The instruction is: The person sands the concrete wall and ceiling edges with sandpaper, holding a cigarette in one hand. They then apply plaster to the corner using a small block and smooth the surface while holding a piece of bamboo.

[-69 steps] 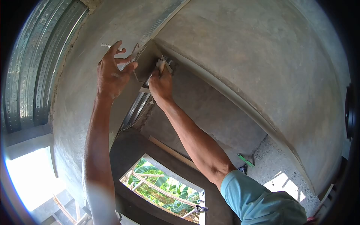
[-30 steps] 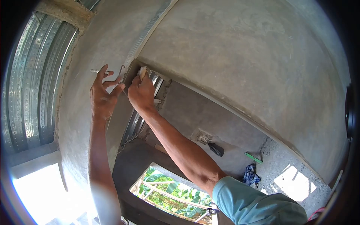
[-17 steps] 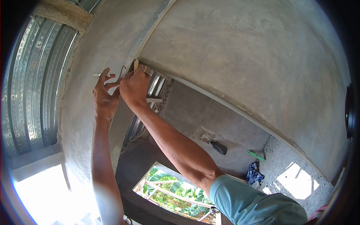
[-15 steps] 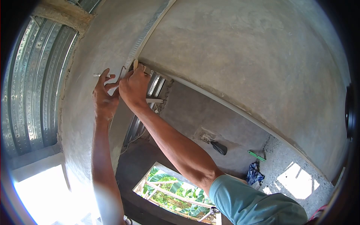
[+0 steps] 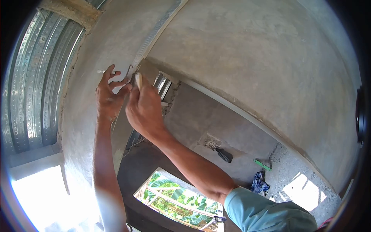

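Observation:
Both hands are raised at a corner of the grey plastered wall, where a metal strip runs down to the edge. My left hand holds a white marker-like stick between its fingers, while its thumb and forefinger are at a thin bent metal rod. Just right of it, my right hand is closed round a tool with a pale handle. The tool's far end is hidden at the corner.
Corrugated metal sheeting covers the left side. Below are a window opening with plants outside, a green tool, a blue cloth and a dark object by a hole in the wall.
My right hand has drawn down and slightly right, away from the corner, with the tool. My left hand stays near the rod. The view has shifted slightly.

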Demonstrator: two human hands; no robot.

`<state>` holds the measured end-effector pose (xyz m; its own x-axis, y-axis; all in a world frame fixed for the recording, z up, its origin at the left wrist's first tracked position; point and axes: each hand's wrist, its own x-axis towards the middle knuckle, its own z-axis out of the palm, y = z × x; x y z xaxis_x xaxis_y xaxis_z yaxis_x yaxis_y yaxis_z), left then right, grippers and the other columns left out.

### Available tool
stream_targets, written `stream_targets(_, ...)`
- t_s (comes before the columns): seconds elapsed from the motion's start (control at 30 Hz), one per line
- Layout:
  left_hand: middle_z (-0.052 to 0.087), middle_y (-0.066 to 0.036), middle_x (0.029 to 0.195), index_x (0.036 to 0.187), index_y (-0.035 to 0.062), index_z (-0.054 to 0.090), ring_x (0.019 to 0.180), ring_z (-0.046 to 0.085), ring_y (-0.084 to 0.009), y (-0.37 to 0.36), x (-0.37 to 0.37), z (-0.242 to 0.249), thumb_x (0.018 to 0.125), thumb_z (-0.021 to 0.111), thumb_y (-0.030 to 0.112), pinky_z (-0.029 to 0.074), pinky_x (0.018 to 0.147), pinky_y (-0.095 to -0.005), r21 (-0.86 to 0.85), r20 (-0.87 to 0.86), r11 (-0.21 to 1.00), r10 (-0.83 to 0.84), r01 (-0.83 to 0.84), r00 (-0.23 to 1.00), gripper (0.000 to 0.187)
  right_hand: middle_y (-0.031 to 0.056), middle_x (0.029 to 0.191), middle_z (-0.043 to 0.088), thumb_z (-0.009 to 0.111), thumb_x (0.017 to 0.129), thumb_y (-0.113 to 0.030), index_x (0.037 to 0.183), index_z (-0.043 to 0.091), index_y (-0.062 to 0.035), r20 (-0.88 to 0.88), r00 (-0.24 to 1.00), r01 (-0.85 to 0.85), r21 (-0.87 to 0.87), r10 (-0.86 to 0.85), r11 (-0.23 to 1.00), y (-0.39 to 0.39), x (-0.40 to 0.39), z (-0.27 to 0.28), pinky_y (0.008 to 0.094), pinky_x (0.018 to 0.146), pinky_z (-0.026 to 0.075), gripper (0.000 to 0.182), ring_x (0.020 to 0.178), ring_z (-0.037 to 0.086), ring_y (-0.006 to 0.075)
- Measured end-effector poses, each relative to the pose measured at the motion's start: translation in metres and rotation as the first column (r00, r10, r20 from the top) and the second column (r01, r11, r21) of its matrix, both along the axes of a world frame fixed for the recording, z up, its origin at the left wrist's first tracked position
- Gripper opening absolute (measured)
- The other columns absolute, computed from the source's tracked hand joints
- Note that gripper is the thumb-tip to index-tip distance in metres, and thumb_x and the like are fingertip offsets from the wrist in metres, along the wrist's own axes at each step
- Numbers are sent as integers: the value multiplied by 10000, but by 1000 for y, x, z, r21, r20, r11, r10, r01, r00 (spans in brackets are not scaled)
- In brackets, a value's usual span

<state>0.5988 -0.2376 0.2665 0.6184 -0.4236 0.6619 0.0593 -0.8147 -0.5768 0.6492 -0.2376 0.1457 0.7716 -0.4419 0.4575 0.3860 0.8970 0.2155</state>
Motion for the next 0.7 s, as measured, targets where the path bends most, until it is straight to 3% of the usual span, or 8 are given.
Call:
stream_targets(0.03, 590, -143, 1238, 1417, 7, 423, 1047, 685, -227, -2, 0, -3, 714, 804, -40, 553, 842, -335, -13, 1, 1000, 9, -9, 1000, 801, 188, 763, 578, 420, 950, -25, 1091, 526, 101, -23, 991, 126, -147, -131, 981, -1, -3, -23, 416, 609, 428, 217, 679, 591, 278)
stream_targets(0.17, 585, -180, 1264, 1426, -16, 401, 1078, 680, -251, -6, -1, -7, 736, 794, -27, 549, 870, -344, 0, 38, 1000, 23, -23, 999, 794, 280, 989, 618, 461, 980, -85, 1307, 494, 51, 14, 995, -79, -434, 94, 897, 23, -29, -129, 442, 726, 493, 355, 855, 652, 327)
stream_targets(0.23, 583, -193, 1274, 1427, -17, 401, 1086, 677, -261, -3, -1, -8, 740, 790, -26, 549, 875, -345, -10, 51, 1000, 18, -18, 999, 790, 107, 852, 620, 503, 998, -167, 1098, 586, 21, -29, 947, -284, -536, 318, 795, 44, -39, -194, 321, 659, 483, 228, 744, 588, 134)
stream_targets(0.27, 584, -204, 1272, 1425, -19, 405, 1096, 672, -274, -5, -1, -10, 744, 786, -22, 547, 888, -353, 13, 59, 1000, 14, -15, 998, 780, -17, 842, 604, 539, 991, -181, 950, 608, -43, -62, 804, -562, -403, 591, 722, 52, -48, -224, 254, 672, 466, 160, 785, 557, 47)
stream_targets(0.33, 585, -214, 1271, 1423, -21, 409, 1106, 667, -287, -3, 0, -10, 749, 783, -18, 545, 901, -361, -6, 85, 1000, -2, 3, 996, 771, 29, 953, 648, 548, 990, -158, 1074, 613, -31, -201, 444, -889, -222, 873, 401, 65, -63, -273, 309, 753, 539, 166, 841, 637, 120)
stream_targets(0.47, 605, -184, 1241, 1406, 4, 437, 1068, 681, -288, 5, 1, -12, 749, 787, 23, 524, 918, -380, 57, 93, 994, -94, 89, 991, 745, 84, 1093, 647, 570, 954, -119, 1153, 576, -20, -422, -22, -961, -240, 906, -135, 57, -63, -350, 395, 940, 511, 222, 1042, 631, 209)
stream_targets(0.63, 613, -173, 1257, 1400, 20, 451, 1089, 672, -283, 19, 14, -20, 756, 786, 75, 510, 957, -389, 127, 174, 976, -200, 180, 964, 728, 98, 1134, 637, 580, 943, -140, 1202, 553, -17, -637, 151, -925, -360, 756, -119, -10, -47, -341, 434, 983, 489, 289, 1087, 621, 235)
stream_targets(0.7, 665, -183, 1092, 1186, -54, 552, 956, 679, -334, 18, 17, -27, 719, 739, -25, 551, 863, -393, 280, 267, 955, -179, 101, 947, 504, 105, 1215, 625, 534, 958, -162, 1268, 533, -12, -626, 305, -882, -469, 718, -34, -37, -37, -324, 482, 1058, 421, 345, 1155, 589, 259)
